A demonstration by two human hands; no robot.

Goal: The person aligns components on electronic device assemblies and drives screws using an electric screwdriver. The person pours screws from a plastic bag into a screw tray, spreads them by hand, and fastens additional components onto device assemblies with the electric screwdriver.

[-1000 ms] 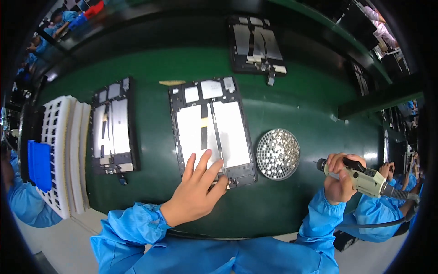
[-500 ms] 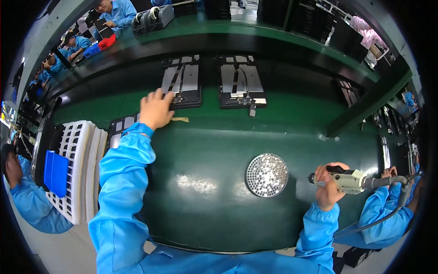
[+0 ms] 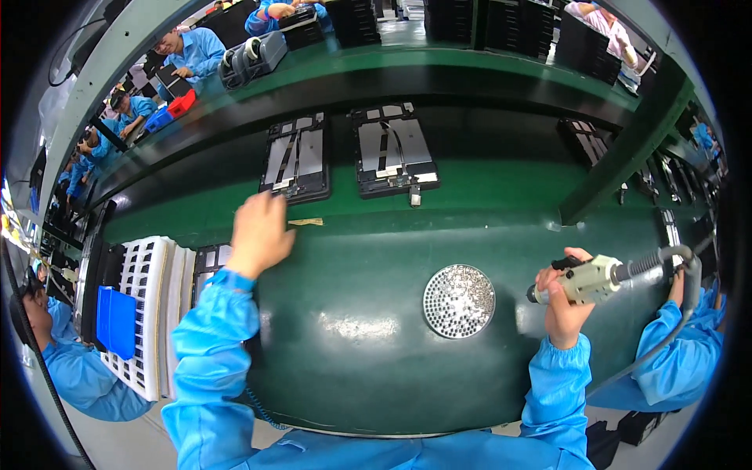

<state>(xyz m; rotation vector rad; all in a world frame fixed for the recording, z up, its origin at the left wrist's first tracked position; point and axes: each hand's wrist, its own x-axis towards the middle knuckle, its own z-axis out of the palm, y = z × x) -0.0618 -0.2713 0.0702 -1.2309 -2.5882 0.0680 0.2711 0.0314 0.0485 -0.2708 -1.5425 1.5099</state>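
My left hand (image 3: 262, 233) reaches forward over the green bench, palm down, fingers stretched out and holding nothing. Its fingertips are close to the near edge of an opened tablet-like device (image 3: 298, 160), which has grey battery panels and dark ribbon strips. A second such device (image 3: 395, 153) lies just right of it, with a small connector (image 3: 415, 196) hanging off its near edge. At the right, my right hand (image 3: 565, 301) is wrapped round a pale electric screwdriver (image 3: 589, 282), its dark tip pointing left. A round tray of small silvery screws (image 3: 460, 301) rests between my hands.
White foam trays (image 3: 145, 305) with a blue sheet (image 3: 117, 323) stand at the left, beside another device (image 3: 207, 262). A tan strip (image 3: 305, 222) lies on the bench. A green post (image 3: 627, 149) rises at the right. A tape dispenser (image 3: 252, 59) is on the far shelf. Co-workers sit around.
My left hand has drawn back toward me from the left device's near edge. My right hand still grips the screwdriver, which is tilted slightly differently. The whole view has shifted a little.
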